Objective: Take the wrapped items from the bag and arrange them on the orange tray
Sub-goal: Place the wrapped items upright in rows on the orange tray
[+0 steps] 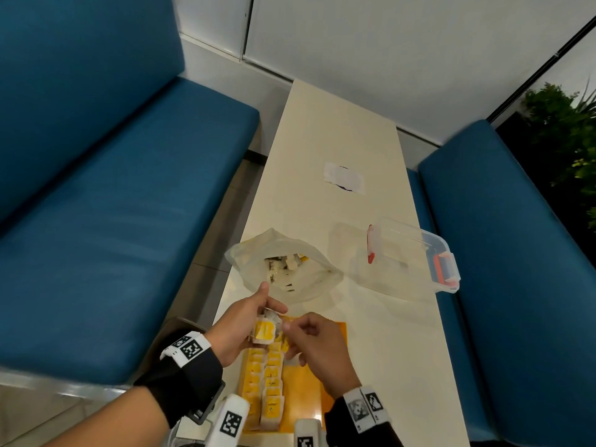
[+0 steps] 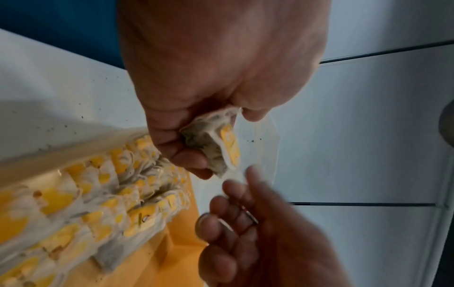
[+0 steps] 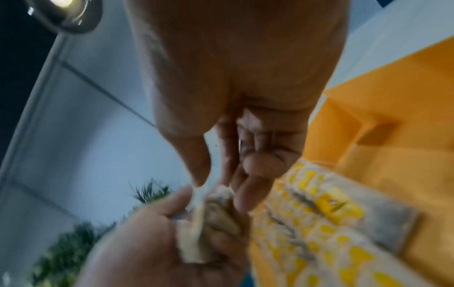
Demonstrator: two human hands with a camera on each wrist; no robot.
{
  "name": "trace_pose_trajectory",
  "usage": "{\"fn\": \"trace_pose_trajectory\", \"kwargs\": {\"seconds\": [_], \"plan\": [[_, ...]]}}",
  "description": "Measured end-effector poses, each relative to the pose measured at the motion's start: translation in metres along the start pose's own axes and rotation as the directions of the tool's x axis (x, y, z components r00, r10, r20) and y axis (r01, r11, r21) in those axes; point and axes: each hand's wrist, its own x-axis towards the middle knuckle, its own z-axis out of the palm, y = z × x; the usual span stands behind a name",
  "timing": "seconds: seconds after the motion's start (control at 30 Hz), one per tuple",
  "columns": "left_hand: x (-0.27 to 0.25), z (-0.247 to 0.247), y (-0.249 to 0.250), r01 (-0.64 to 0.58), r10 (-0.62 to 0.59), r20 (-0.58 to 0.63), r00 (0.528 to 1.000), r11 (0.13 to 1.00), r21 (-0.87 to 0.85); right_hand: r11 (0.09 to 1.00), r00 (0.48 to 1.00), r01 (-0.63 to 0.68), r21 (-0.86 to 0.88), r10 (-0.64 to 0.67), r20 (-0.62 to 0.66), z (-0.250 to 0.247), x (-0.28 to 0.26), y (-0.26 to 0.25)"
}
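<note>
A: Left hand point(image 1: 238, 330) grips a small stack of wrapped items point(image 1: 265, 330), fingers curled round it.
B: Right hand point(image 1: 317, 346)?
A: Just right of the stack, pinching a wrapper edge (blurred in the wrist views).
B: Location?
A: Above the orange tray point(image 1: 311, 387), near its far end; bag point(image 1: 283, 262) beyond.

far table point(image 1: 335, 124): bare past white paper slip point(image 1: 344, 177) | middle: open bag point(image 1: 283, 269) left, clear lidded container point(image 1: 416, 253) right, gap between | orange tray point(image 1: 309, 382): left filled by wrapped items point(image 1: 267, 388), right half free
</note>
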Motion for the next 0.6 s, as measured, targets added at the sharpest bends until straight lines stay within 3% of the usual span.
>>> {"fn": "trace_pose_trajectory", "kwargs": {"seconds": [0.1,0.43,0.6], "plan": [[0.001,0.008,0.0,-0.03,0.03,0.003,1.0,0.999,-0.031,0.993,0.988,-0.051,0.109,0.034,0.15,-0.001,-0.009,-0.022],[0.005,0.006,-0.009,-0.076,0.087,0.144,0.986,0.994,-0.083,0.999,0.997,0.033,0.04,-0.03,-0.066,-0.008,-0.003,-0.026],[0.0,0.001,-0.011,-0.147,0.144,0.2,0.969,0.989,-0.004,0.994,0.983,0.105,-0.029,-0.108,-0.151,-0.02,0.005,-0.03]]}}
